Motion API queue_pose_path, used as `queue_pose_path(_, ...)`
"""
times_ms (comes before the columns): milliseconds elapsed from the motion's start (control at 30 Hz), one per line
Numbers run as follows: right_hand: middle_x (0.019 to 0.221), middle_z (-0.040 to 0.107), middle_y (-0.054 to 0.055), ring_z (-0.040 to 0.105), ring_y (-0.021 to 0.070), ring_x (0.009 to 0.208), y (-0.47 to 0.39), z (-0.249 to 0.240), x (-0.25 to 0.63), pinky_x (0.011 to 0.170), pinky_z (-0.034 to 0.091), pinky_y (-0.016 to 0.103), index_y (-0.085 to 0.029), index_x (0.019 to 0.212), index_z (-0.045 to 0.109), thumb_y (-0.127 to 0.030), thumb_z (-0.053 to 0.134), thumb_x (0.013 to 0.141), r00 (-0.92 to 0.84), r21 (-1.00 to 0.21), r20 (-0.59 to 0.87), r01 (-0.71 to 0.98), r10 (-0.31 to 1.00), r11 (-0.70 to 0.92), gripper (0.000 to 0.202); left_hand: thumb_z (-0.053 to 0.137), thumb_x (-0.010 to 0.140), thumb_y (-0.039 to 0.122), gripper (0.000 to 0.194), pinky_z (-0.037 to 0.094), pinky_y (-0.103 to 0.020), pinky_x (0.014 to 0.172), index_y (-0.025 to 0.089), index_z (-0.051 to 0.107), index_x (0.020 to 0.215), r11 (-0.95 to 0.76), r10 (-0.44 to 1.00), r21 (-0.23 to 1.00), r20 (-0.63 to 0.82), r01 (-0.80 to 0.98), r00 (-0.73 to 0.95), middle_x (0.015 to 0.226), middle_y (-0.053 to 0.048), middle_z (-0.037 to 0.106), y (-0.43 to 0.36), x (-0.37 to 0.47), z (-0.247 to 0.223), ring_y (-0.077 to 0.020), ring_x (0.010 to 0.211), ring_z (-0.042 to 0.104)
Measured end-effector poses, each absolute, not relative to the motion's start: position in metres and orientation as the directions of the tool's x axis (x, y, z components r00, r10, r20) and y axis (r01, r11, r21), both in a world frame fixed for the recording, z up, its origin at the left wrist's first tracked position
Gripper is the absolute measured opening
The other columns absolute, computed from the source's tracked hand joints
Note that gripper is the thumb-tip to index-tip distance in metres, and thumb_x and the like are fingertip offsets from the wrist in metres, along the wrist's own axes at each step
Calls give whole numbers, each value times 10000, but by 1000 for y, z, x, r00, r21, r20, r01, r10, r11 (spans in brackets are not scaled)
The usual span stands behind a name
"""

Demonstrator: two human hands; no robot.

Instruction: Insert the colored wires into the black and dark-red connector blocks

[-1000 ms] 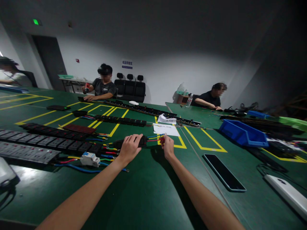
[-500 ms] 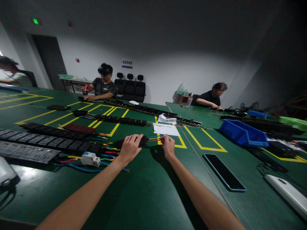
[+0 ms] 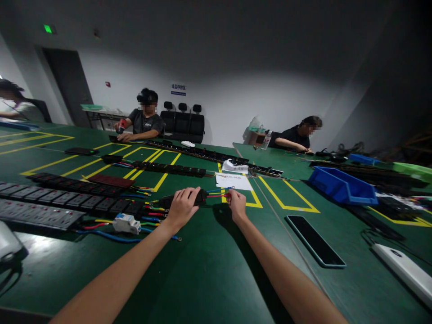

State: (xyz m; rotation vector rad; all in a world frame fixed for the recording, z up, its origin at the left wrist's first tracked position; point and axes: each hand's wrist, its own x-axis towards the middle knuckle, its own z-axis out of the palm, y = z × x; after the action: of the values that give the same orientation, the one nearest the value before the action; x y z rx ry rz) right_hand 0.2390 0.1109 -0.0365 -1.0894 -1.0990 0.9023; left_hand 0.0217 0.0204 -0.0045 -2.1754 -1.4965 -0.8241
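My left hand (image 3: 184,207) is closed over a dark housing (image 3: 201,197), holding it just above or on the green table. Several coloured wires leave the housing toward the right. My right hand (image 3: 237,204) pinches the end of the red wire (image 3: 215,196), which runs fairly straight between the hands. A blue wire (image 3: 218,191) passes just above it, and its ring-tipped end lies free past my right fingertips. Left of my left hand are black socket strips (image 3: 97,202) with coloured wire ends, and a white circuit breaker (image 3: 126,223) with wires attached.
A white paper (image 3: 234,182) lies beyond my hands. On the right are a phone (image 3: 315,240), a blue bin (image 3: 340,186) and a white power bank (image 3: 403,270). Long black strips (image 3: 202,155) cross the far table. A person (image 3: 145,119) across holds a red power tool; others sit around.
The blue wire's end has come away from the bunch near my right fingers and sticks out free. My right hand stays on the red wire; my left hand has hardly moved.
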Motion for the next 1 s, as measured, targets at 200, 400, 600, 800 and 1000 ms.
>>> queue_pose_path(200, 456, 503, -10, 364, 102, 403, 117, -37, 242, 399, 215, 255, -188, 546, 576, -494, 631, 746, 225, -983, 128, -100, 966, 154, 370, 735, 794, 136, 699, 453, -456, 1002, 183, 433, 1422, -376, 721, -3, 627, 927, 294, 1232, -114, 602, 19, 22, -5, -297, 1141, 578)
queue_pose_path(400, 473, 543, 6, 382, 99, 394, 116, -34, 242, 382, 220, 243, -181, 578, 590, -507, 642, 759, 241, -983, 97, -126, 966, 130, 376, 749, 784, 130, 731, 448, -456, 1013, 167, 416, 1434, -385, 724, -19, 614, 923, 314, 1254, -125, 592, 17, 24, -3, -302, 1164, 570)
queue_pose_path(600, 479, 499, -26, 352, 86, 382, 110, -31, 239, 375, 217, 240, -190, 587, 566, -592, 665, 749, 209, -967, 147, -176, 967, 185, 445, 721, 799, 131, 691, 459, -461, 992, 175, 429, 1425, -376, 722, 12, 631, 927, 285, 1249, -124, 601, 19, 23, -5, -303, 1154, 576)
queue_pose_path(800, 538, 544, -10, 442, 112, 450, 99, -30, 234, 419, 311, 240, -167, 701, 645, -622, 533, 854, 154, -950, 283, -88, 947, 298, 493, 691, 804, 125, 679, 463, -465, 992, 189, 429, 1428, -370, 696, 71, 681, 926, 226, 1240, -121, 601, 19, 22, -5, -303, 1156, 580)
queue_pose_path(1000, 522, 513, -32, 404, 92, 416, 99, -30, 230, 381, 255, 223, -176, 694, 620, -562, 579, 804, 172, -963, 195, -151, 966, 222, 403, 696, 787, 118, 688, 469, -466, 983, 188, 440, 1421, -392, 683, 78, 692, 917, 234, 1223, -117, 609, 19, 21, -5, -301, 1149, 586)
